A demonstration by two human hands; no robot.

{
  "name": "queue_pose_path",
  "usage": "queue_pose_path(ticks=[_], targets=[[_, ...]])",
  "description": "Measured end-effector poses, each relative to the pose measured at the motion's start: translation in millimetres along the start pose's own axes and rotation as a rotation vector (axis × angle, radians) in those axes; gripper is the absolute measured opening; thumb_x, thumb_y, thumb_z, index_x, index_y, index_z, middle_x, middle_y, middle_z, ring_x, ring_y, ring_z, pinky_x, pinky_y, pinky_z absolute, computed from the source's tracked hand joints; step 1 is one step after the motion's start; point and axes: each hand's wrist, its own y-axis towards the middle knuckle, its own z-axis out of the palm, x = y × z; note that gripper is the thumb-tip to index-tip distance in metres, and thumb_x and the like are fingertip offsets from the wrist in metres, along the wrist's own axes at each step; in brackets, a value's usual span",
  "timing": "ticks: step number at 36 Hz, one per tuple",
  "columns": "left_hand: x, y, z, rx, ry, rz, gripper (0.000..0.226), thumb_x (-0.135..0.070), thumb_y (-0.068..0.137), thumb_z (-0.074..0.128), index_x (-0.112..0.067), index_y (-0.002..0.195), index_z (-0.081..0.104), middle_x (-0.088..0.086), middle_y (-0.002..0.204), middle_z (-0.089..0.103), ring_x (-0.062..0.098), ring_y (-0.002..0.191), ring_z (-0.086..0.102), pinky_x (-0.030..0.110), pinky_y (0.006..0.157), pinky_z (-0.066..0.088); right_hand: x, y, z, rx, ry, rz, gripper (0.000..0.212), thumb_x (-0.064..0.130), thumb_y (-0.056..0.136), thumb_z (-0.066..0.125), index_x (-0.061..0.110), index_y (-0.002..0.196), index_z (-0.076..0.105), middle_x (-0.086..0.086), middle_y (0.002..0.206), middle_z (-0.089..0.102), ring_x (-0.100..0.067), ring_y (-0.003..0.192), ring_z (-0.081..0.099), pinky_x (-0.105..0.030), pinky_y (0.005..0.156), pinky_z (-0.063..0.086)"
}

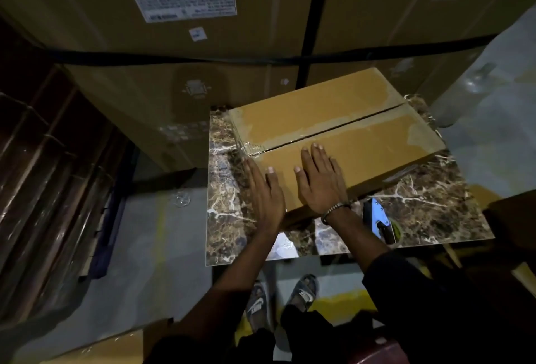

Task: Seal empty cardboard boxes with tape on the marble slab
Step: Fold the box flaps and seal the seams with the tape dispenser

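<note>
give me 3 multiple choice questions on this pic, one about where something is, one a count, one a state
1. Where is the tape dispenser?
A. on top of the box
B. on the slab, right of the right wrist
C. on the floor

2. How many hands touch the box?
A. none
B. one
C. two

3. How are the box's top flaps?
A. closed, meeting along a centre seam
B. standing upright
C. torn off

Answers:
1 B: the dispenser lies on the marble slab beside the right wrist.
2 C: the left hand is at the box's near left corner and the right hand lies flat on top.
3 A: both flaps lie flat, with a dark seam line between them.
</note>
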Motion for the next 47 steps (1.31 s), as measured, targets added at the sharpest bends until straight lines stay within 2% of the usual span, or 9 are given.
queue_pose_path(ticks=[7, 12, 16, 20, 26, 32, 37, 42, 47], targets=[[3, 3, -4, 0.113, -0.507, -0.399, 0.06, -0.052, 0.113, 0.027, -0.024, 0.166, 0.027, -0.007, 0.168, 0.029, 0.011, 0.152, 0.029, 0.029, 0.118, 0.027, 4, 0, 1, -0.039, -0.047, 0.026, 0.061, 0.049, 0.107, 0.028, 0.02, 0.16, 0.033, -0.007, 0.168, 0.028, -0.022, 0.156, 0.02, -0.046, 0.126, 0.019], [59, 4, -10, 0.161, -0.453, -0.61, 0.075, -0.076, 0.102, 0.031, -0.018, 0.129, 0.07, 0.012, 0.117, 0.077, 0.025, 0.099, 0.076, 0.034, 0.076, 0.063, 11, 7, -8, -0.057, -0.035, 0.061, 0.052, 0.045, 0.101, 0.041, 0.017, 0.144, 0.052, -0.009, 0.151, 0.05, -0.027, 0.144, 0.039, -0.046, 0.113, 0.032], [41, 27, -18, -0.041, -0.186, -0.491, 0.078, -0.079, 0.101, 0.028, -0.023, 0.147, 0.057, 0.01, 0.142, 0.065, 0.033, 0.131, 0.06, 0.054, 0.111, 0.048, 19, 28, -22, -0.142, 0.02, 0.019, 0.035, 0.039, 0.097, 0.048, 0.015, 0.122, 0.057, -0.009, 0.122, 0.056, -0.033, 0.12, 0.051, -0.045, 0.094, 0.039], [-21, 56, -16, -0.156, -0.062, -0.161, 0.061, -0.051, 0.113, 0.031, -0.022, 0.167, 0.028, -0.002, 0.171, 0.031, 0.016, 0.156, 0.029, 0.042, 0.128, 0.026, 18, 53, -13, -0.021, 0.026, -0.076, 0.06, 0.049, 0.102, 0.038, 0.021, 0.156, 0.036, -0.011, 0.165, 0.028, -0.03, 0.154, 0.021, -0.052, 0.119, 0.025], [7, 101, 15, -0.035, 0.257, -0.108, 0.083, -0.07, 0.102, 0.015, -0.022, 0.17, 0.003, -0.002, 0.177, 0.004, 0.026, 0.163, 0.013, 0.057, 0.124, 0.03, 12, 59, 4, 0.112, -0.041, -0.103, 0.067, 0.057, 0.106, 0.017, 0.025, 0.165, 0.012, -0.005, 0.173, 0.006, -0.021, 0.159, 0.0, -0.05, 0.127, 0.006], [-12, 103, 16, -0.143, 0.292, -0.242, 0.078, -0.064, 0.107, 0.018, -0.007, 0.156, 0.036, 0.023, 0.152, 0.054, 0.045, 0.132, 0.057, 0.051, 0.102, 0.048, 13, 60, 6, 0.09, -0.052, -0.106, 0.066, 0.055, 0.106, 0.02, 0.025, 0.164, 0.017, -0.006, 0.172, 0.01, -0.021, 0.159, 0.004, -0.051, 0.127, 0.009], [-3, 129, -8, -0.002, 0.217, -0.479, 0.104, -0.086, 0.094, 0.006, -0.012, 0.146, 0.058, 0.019, 0.147, 0.06, 0.041, 0.134, 0.057, 0.05, 0.115, 0.041, 12, 61, 5, 0.104, -0.046, -0.091, 0.065, 0.056, 0.106, 0.02, 0.028, 0.165, 0.015, -0.003, 0.173, 0.009, -0.019, 0.159, 0.001, -0.049, 0.127, 0.007], [-20, 159, -15, -0.192, 0.246, -0.107, 0.072, -0.047, 0.113, 0.032, -0.003, 0.167, 0.012, 0.015, 0.176, 0.01, 0.031, 0.16, 0.019, 0.031, 0.123, 0.017, 14, 60, 2, 0.116, -0.037, -0.08, 0.064, 0.057, 0.107, 0.018, 0.03, 0.165, 0.012, -0.001, 0.173, 0.004, -0.016, 0.159, -0.006, -0.048, 0.127, 0.005], [-15, 203, 1, -0.03, 0.284, 0.013, 0.071, -0.049, 0.114, 0.031, -0.005, 0.167, 0.014, 0.013, 0.176, 0.012, 0.026, 0.162, 0.012, 0.034, 0.128, 0.012, 15, 61, 0, 0.123, -0.041, -0.067, 0.064, 0.059, 0.107, 0.016, 0.032, 0.165, 0.008, 0.002, 0.173, -0.001, -0.012, 0.158, -0.012, -0.048, 0.127, 0.006]])
